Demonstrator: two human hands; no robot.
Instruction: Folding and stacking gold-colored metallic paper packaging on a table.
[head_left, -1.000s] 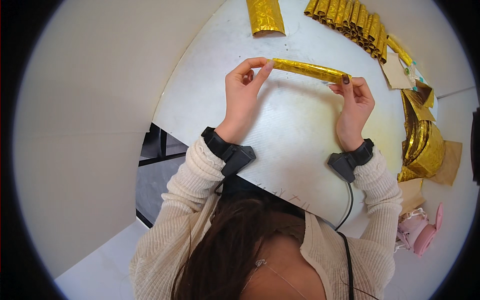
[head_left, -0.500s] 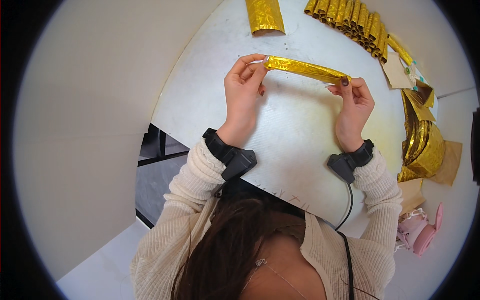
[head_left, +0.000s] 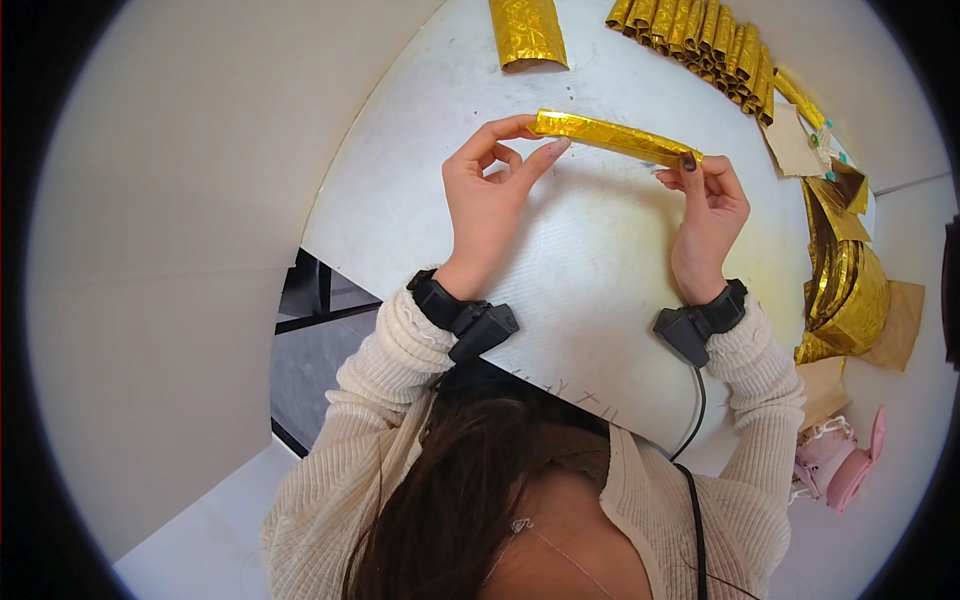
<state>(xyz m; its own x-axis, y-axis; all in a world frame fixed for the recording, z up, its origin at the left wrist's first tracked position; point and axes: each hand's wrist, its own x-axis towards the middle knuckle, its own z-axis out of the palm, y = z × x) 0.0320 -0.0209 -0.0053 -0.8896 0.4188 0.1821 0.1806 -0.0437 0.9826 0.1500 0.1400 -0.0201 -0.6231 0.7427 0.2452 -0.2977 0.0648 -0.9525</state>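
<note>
A rolled strip of shiny gold foil paper [head_left: 612, 136] is stretched between my two hands above the white table. My left hand [head_left: 487, 200] supports its left end, with the fingers behind it and the thumb lying along its lower edge. At the other end, my right hand [head_left: 708, 215] pinches the roll between thumb and fingers; part of those fingertips is hidden. Beyond the roll, a loose sheet of gold foil paper [head_left: 528, 38] lies on the table, its near edge slightly curled.
Stacked gold paper rolls [head_left: 700, 40] sit at the far right of the white table [head_left: 590, 270]. Along the right side are a pile of folded gold sheets [head_left: 852, 300], brown paper [head_left: 900, 325] and a pink lidded item [head_left: 848, 475]. A pale wall [head_left: 180, 250] rises at left.
My left thumb has slid right, from the roll's end to farther along its lower edge. My right hand and the roll have hardly moved.
</note>
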